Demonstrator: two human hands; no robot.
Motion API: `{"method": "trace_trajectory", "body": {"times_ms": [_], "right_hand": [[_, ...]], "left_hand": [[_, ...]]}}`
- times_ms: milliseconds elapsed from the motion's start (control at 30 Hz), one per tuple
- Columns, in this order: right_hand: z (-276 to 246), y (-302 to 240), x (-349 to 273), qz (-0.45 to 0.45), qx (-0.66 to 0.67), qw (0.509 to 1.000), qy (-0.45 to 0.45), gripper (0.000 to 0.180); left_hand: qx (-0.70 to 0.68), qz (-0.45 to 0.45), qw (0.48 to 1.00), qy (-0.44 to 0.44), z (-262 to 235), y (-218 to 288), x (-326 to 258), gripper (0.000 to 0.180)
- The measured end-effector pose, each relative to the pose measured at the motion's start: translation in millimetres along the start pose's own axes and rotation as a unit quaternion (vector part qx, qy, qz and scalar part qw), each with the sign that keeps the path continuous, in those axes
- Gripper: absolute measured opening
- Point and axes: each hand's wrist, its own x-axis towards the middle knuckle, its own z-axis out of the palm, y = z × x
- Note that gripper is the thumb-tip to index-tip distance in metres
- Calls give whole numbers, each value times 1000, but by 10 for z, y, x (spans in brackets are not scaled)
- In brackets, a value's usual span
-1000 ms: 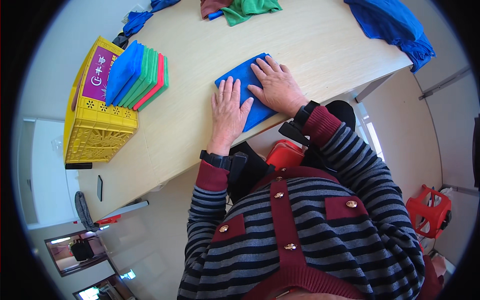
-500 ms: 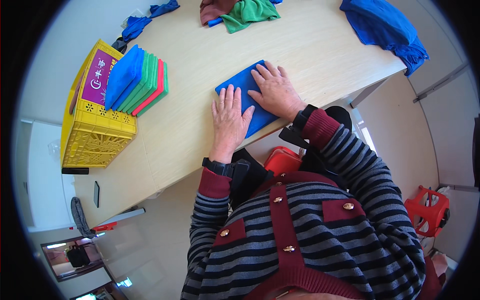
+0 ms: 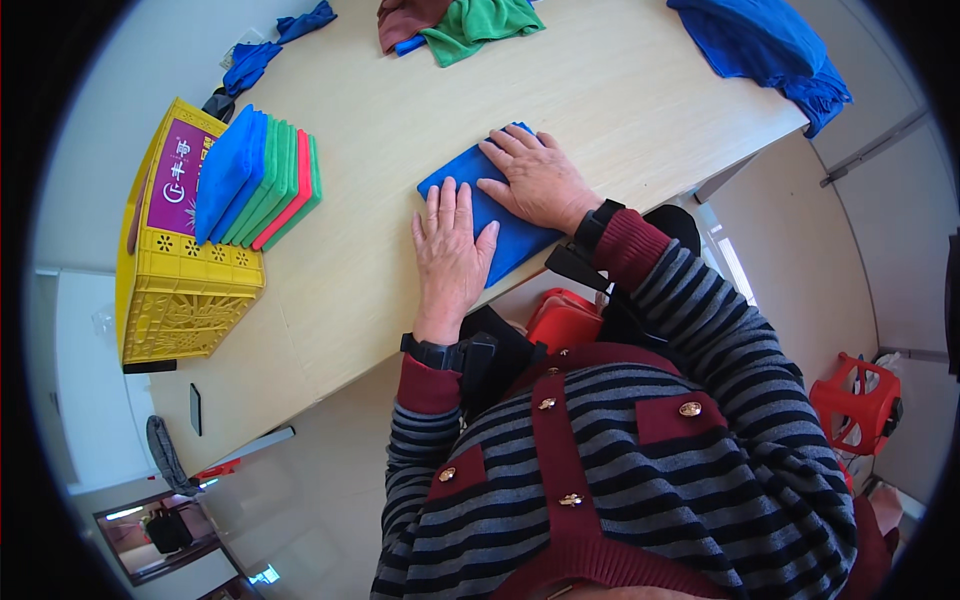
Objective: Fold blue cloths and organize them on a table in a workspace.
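A folded blue cloth lies flat near the front edge of the light wooden table. My left hand rests palm down on its left part, fingers spread. Across the right part my right hand lies flat, fingers pointing left. Both hands press on the cloth without gripping it. To the left, a stack of folded cloths in blue, green and red leans against a yellow crate.
The yellow plastic crate stands at the table's left end. Loose green and brown cloths lie at the far edge, a blue cloth heap at the far right, small blue rags far left. A red stool stands on the floor.
Both hands stay flat on the blue cloth and have shifted only slightly. The view has drifted a little.
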Motion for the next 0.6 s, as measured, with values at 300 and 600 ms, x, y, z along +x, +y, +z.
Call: {"method": "trace_trajectory", "body": {"times_ms": [300, 600], "right_hand": [[6, 35, -21, 24, 1, 1000, 1, 61], [-153, 107, -74, 41, 25, 999, -6, 59]], "left_hand": [[-4, 3, 999, 39, -24, 22, -42, 58], [-685, 233, 687, 66, -2032, 507, -265, 6]]}}
